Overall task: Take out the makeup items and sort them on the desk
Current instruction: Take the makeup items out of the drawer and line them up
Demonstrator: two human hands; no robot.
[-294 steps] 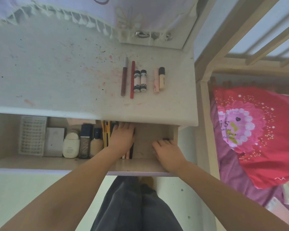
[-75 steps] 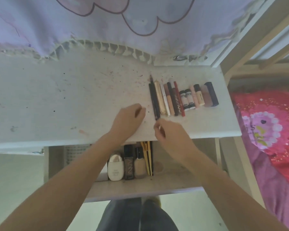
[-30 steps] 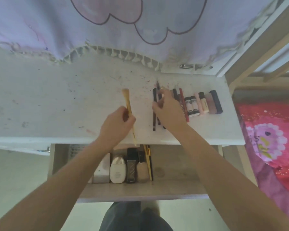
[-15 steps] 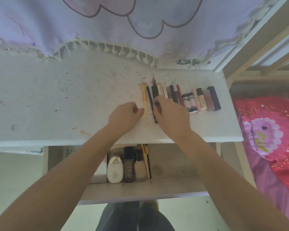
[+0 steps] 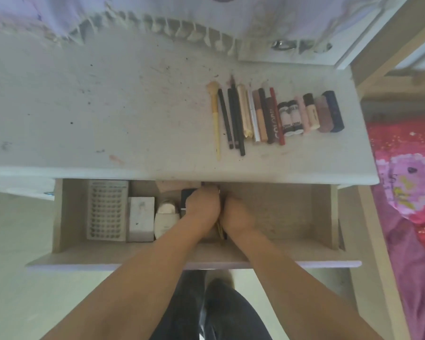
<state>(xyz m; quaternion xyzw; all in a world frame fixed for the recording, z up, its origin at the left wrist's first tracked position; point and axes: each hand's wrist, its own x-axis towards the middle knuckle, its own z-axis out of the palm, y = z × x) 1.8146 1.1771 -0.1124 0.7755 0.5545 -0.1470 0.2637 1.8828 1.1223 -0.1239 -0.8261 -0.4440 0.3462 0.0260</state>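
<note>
A: Status on sorting?
B: Approx. halfway, by the look. Row of slim makeup items point(image 5: 275, 116) laid side by side on right part of pale, stained bench point(image 5: 108, 114): yellow-handled brush point(image 5: 215, 116) at left end, then black pencils point(image 5: 233, 119), gold and brown tubes, red pencil, small bottles, dark blue stick point(image 5: 333, 111) at right end.
A: Still in open wooden drawer point(image 5: 280, 212)?
B: White perforated tray point(image 5: 107, 209), white box point(image 5: 140, 218), cream rounded bottle point(image 5: 166, 218), dark item mostly hidden behind wrist. Thin yellow sticks point(image 5: 220, 229) poking out between wrists, prob. more brushes.
A: Hands?
B: Both inside drawer, touching or nearly so, near its middle. Left hand point(image 5: 203, 204) fingers curled down over smth at back. Right hand point(image 5: 237, 213) likewise curled. Contents of either grip hidden; can't tell what, if anything, held.
A: Left to do?
B: Lift remaining brushes, bottles, box; extend row leftward. Plenty of bare bench there.
</note>
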